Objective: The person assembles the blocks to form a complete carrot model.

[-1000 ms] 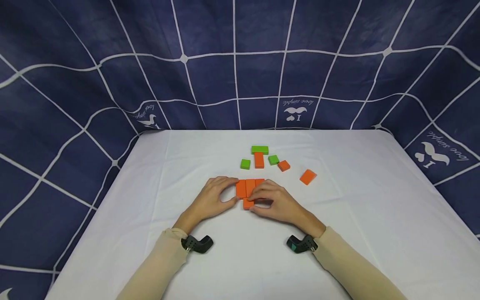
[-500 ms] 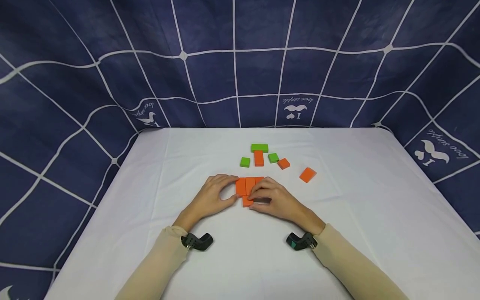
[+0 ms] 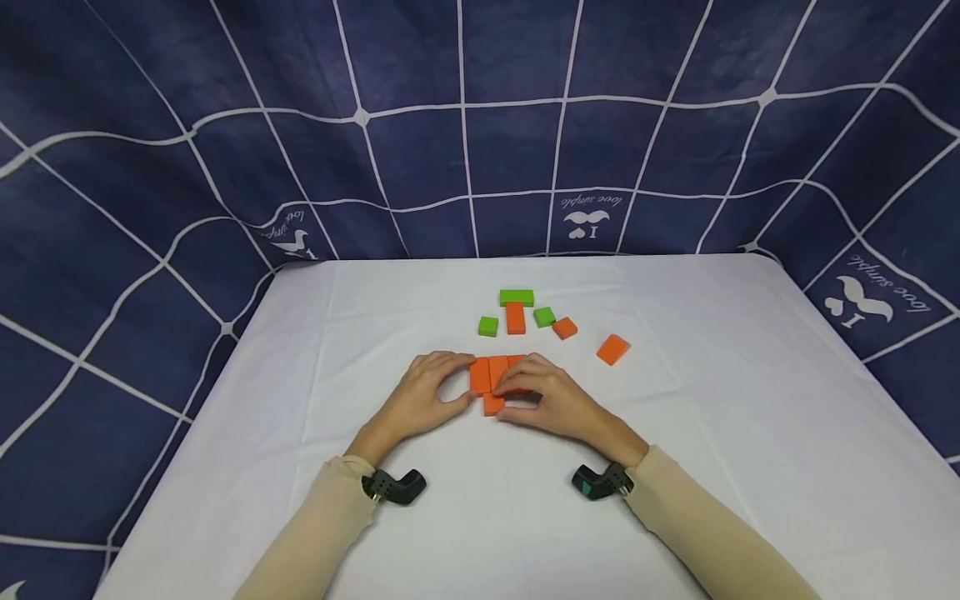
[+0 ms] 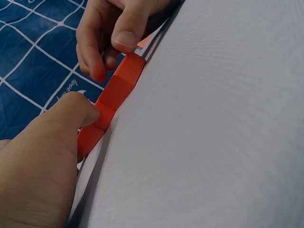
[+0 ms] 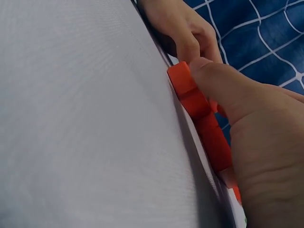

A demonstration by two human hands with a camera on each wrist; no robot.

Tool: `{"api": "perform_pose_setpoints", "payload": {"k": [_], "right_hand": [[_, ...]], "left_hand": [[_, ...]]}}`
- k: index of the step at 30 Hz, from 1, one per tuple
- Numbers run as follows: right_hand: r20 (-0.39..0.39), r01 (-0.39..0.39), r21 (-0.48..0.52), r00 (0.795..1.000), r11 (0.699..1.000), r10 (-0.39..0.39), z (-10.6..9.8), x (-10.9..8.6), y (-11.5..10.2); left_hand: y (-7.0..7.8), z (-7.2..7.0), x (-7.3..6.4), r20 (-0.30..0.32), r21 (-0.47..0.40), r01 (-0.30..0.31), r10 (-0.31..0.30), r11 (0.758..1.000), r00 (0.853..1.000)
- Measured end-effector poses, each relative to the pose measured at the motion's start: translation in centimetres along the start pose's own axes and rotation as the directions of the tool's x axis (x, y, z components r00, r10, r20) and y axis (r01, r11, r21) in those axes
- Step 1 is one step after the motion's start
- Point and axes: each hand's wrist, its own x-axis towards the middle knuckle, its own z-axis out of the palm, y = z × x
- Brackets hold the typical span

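Head view shows the left hand [image 3: 422, 400] gripping the leftmost of three rectangular orange blocks [image 3: 480, 377] on the white surface [image 3: 495, 517], the right hand [image 3: 557, 402] pinching a smaller orange block [image 3: 492, 406] just in front.

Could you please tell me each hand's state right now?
Left hand: holding the leftmost orange block, thumb and finger.
Right hand: curled at the nearest orange block; grip cannot be told.

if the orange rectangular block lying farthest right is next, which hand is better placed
Probably the right hand: it is nearer the orange rectangular block, with bare white cloth between them. The left hand sits farther, on the other side of the grouped orange blocks.
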Motion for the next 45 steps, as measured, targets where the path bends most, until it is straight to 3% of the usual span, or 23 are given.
{"api": "perform_pose_setpoints", "payload": {"k": [7, 14, 20, 26, 39, 45], "right_hand": [[-0.011, -0.102, 0.027, 0.995, 0.994, 0.102, -0.3, 0.0, 0.3], [-0.138, -0.155, -0.015, 0.979, 0.988, 0.151, -1.0, 0.3, 1.0], [-0.282, -0.239, -0.049, 0.935, 0.97, 0.216, -2.0, 0.4, 2.2], [-0.372, -0.322, -0.056, 0.885, 0.945, 0.28, -2.7, 0.3, 3.3], [-0.367, -0.496, -0.079, 0.821, 0.865, 0.437, -3.8, -0.1, 4.2], [-0.35, -0.521, -0.105, 0.817, 0.847, 0.458, -4.0, -0.2, 4.4]], "left_hand": [[0.0, 0.1, -0.1, -0.006, 0.001, -0.004, 0.004, 1.0, 1.0], [-0.1, 0.1, 0.0, -0.024, 0.006, -0.024, 0.024, 1.0, 0.999], [-0.1, 0.1, 0.0, -0.024, 0.005, -0.026, 0.027, 1.0, 0.999], [-0.1, 0.1, 0.0, -0.026, 0.004, -0.024, 0.024, 1.0, 0.999], [-0.1, 0.2, 0.0, -0.016, 0.007, -0.014, 0.014, 1.0, 1.0], [-0.1, 0.2, 0.1, -0.017, 0.009, -0.012, 0.013, 1.0, 1.0]]}}
